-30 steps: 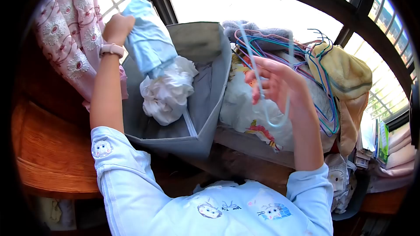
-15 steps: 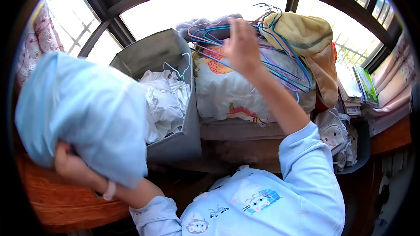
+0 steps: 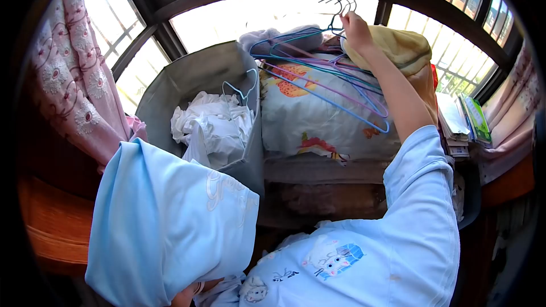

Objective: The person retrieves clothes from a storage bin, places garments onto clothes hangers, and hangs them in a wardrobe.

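Note:
A light blue garment point(image 3: 170, 216) with pale embroidered lettering hangs over my left hand point(image 3: 183, 297). Only a bit of that hand shows at the bottom, below the cloth; its fingers are hidden under the fabric. At the back, my right hand point(image 3: 357, 31) is closed around the necks of several coloured hangers point(image 3: 335, 59), just below their dark hooks. The hangers lean over a pale bundle of bedding point(image 3: 318, 125) with printed pictures, their lower bars lying across or just above it.
Left of the bedding stands a grey fabric bin point(image 3: 196, 62) with white clothes point(image 3: 213, 125) and a light blue hanger point(image 3: 244, 88) inside. A yellow plush cloth point(image 3: 401, 48) lies on the right, near books point(image 3: 475, 116). Pink curtains point(image 3: 85, 79) flank the barred window.
My right hand has moved right and closed on the hanger necks, raising the hook ends. The light blue garment has come down and to the right with my left hand.

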